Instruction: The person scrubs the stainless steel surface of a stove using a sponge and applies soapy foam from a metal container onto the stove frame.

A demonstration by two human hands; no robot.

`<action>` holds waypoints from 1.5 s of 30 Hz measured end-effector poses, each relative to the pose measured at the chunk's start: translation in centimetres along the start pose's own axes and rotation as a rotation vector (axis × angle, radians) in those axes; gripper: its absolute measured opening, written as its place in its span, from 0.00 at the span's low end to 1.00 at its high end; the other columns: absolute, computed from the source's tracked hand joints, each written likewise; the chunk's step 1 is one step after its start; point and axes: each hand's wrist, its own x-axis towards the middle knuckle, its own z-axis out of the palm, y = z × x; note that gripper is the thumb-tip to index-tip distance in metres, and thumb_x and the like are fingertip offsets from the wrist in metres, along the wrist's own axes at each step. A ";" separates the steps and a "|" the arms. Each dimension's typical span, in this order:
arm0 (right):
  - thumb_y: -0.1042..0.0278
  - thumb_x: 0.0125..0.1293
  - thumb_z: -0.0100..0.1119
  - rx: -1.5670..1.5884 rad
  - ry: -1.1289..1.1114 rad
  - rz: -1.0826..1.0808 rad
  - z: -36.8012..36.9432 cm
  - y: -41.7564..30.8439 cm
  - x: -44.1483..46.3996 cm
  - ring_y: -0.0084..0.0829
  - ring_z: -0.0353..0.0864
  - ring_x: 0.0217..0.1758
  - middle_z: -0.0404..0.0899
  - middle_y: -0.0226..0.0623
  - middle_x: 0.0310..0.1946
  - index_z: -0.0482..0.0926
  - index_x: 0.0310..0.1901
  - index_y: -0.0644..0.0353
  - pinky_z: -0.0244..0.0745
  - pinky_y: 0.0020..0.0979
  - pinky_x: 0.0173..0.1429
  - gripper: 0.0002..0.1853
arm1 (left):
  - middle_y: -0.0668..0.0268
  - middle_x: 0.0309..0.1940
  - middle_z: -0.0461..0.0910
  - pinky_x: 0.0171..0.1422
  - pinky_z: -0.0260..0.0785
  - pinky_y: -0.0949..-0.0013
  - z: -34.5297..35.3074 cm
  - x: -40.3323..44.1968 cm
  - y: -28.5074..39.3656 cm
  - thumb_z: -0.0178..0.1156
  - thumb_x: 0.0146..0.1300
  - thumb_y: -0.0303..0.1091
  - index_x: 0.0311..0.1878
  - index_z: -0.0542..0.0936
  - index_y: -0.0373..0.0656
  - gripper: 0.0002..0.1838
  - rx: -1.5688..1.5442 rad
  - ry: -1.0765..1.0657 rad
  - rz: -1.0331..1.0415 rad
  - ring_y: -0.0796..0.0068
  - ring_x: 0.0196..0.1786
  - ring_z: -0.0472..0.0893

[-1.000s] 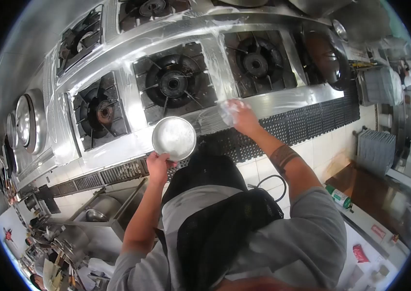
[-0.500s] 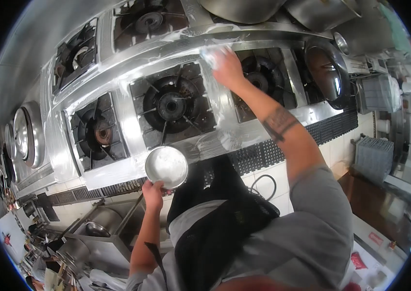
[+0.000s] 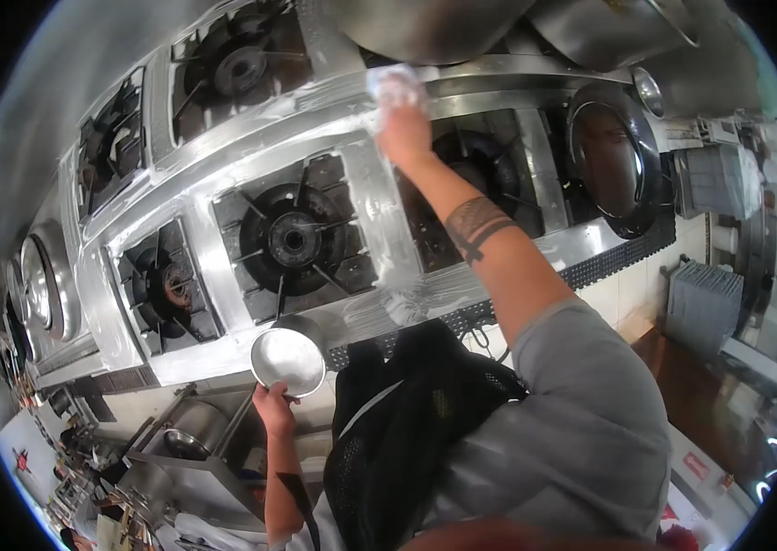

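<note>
My left hand grips the edge of a round metal bowl with whitish contents, held at the front edge of the stove. My right hand is closed on a white cloth, pressed to the steel strip behind the front burners. White suds streak the steel between the burners. The front middle burner lies between my two hands, and another burner is partly hidden behind my right forearm.
Large metal pots stand at the back right. A dark wok sits at the stove's right end. Round metal lids are at the left. A sink unit is at lower left, grey stacked racks at right.
My right hand has moved from the stove's front edge back to the rear strip with the cloth. My left hand and the bowl are lower and further left in view. The view has shifted.
</note>
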 end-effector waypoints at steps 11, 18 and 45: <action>0.67 0.59 0.58 -0.199 0.033 0.425 -4.9 18.0 1.3 0.57 0.70 0.64 0.74 0.54 0.61 0.77 0.61 0.63 0.70 0.55 0.59 0.26 | 0.63 0.29 0.80 0.24 0.73 0.69 0.1 0.1 -0.1 0.58 0.59 0.22 0.40 0.79 0.33 0.06 0.011 0.042 -0.034 0.73 0.23 0.79; 0.70 0.61 0.57 -0.154 0.189 0.163 -2.1 13.8 -0.5 0.53 0.70 0.70 0.74 0.51 0.65 0.75 0.67 0.63 0.66 0.50 0.73 0.30 | 0.63 0.28 0.80 0.24 0.73 0.68 -0.9 0.9 -0.4 0.58 0.59 0.22 0.39 0.78 0.32 0.06 0.052 0.044 -0.039 0.73 0.23 0.78; 0.77 0.71 0.46 1.221 0.363 1.039 7.6 -1.5 2.4 0.30 0.76 0.55 0.75 0.37 0.51 0.69 0.62 0.61 0.75 0.33 0.55 0.18 | 0.63 0.29 0.80 0.22 0.78 0.69 -0.5 0.9 0.4 0.59 0.59 0.24 0.38 0.79 0.31 0.06 0.082 0.019 -0.127 0.73 0.23 0.80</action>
